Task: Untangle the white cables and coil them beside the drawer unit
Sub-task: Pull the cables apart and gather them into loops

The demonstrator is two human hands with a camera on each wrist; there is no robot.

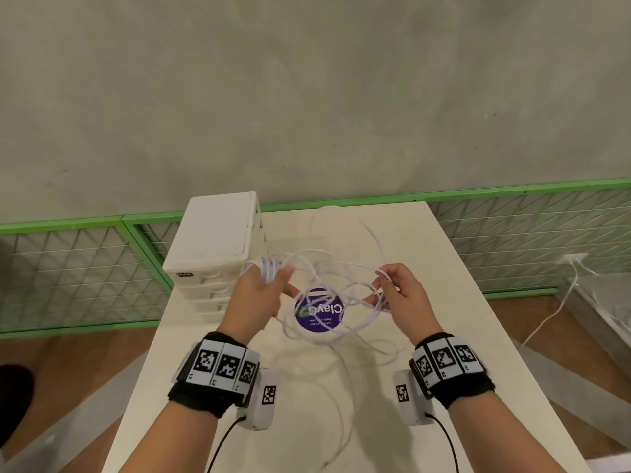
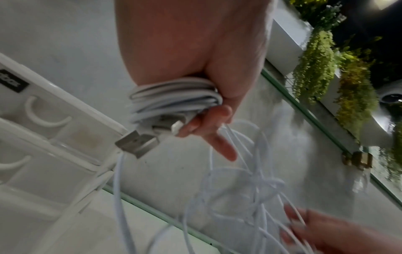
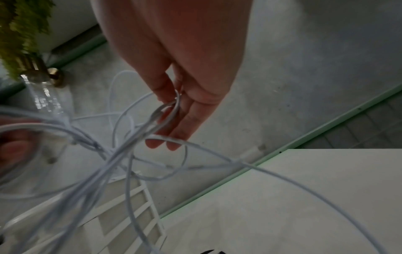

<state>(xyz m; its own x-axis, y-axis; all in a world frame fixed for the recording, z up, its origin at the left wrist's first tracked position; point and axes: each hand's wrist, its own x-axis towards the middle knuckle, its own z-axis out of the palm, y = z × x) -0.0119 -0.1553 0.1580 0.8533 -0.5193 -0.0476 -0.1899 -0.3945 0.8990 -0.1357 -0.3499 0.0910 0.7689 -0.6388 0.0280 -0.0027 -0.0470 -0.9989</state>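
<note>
A tangle of thin white cables (image 1: 327,285) hangs in the air between my two hands above the white table (image 1: 461,336). My left hand (image 1: 263,291) has several turns of cable (image 2: 174,98) wound round its fingers, and a USB plug (image 2: 137,144) sticks out below. My right hand (image 1: 392,288) pinches a loop of cable (image 3: 169,110) between thumb and fingers. Loose strands trail down onto the table towards me. The white drawer unit (image 1: 215,240) stands at the table's far left, just beyond my left hand.
A round purple-lidded tub (image 1: 319,312) sits on the table under the tangle. A green mesh fence (image 1: 512,233) runs behind the table. Another white cable (image 1: 553,308) lies on the wooden floor at the right.
</note>
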